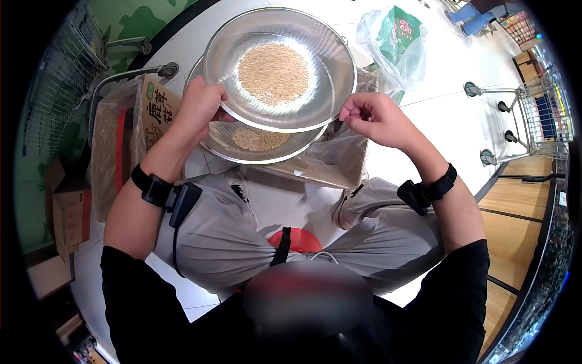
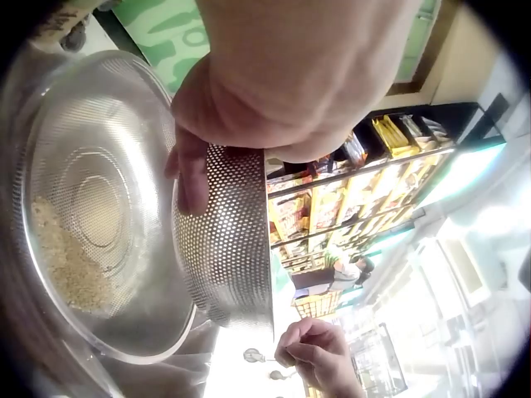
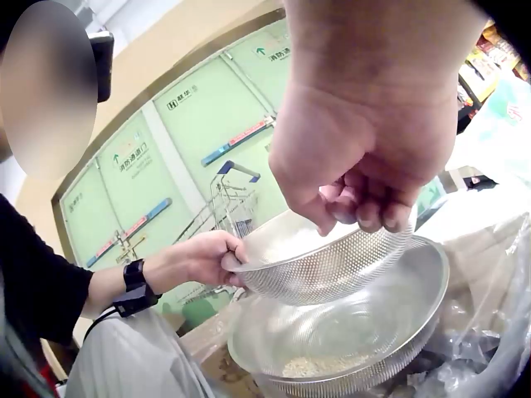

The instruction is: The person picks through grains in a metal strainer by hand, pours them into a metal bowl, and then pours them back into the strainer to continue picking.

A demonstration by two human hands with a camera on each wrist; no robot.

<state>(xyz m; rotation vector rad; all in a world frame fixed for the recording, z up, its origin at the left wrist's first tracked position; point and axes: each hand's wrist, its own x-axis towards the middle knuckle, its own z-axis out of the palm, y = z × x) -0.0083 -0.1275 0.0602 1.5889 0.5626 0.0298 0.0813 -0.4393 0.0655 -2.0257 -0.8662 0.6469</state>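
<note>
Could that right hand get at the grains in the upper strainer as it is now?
Probably yes. The right hand is right beside the rim, the upper strainer is open on top, and nothing seems to cover the grains.

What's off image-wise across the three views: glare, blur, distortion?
Head: fisheye bend, black corners, strong glare on the upper sieve around the grain, blurred oval low down. Left wrist: ceiling lights blown out, right background hazy. Right wrist: dark corners, blurred oval upper left.

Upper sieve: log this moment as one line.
left hand grips upper sieve | grains inside | right hand curled beside it | lower sieve beneath, also holding grains
</note>
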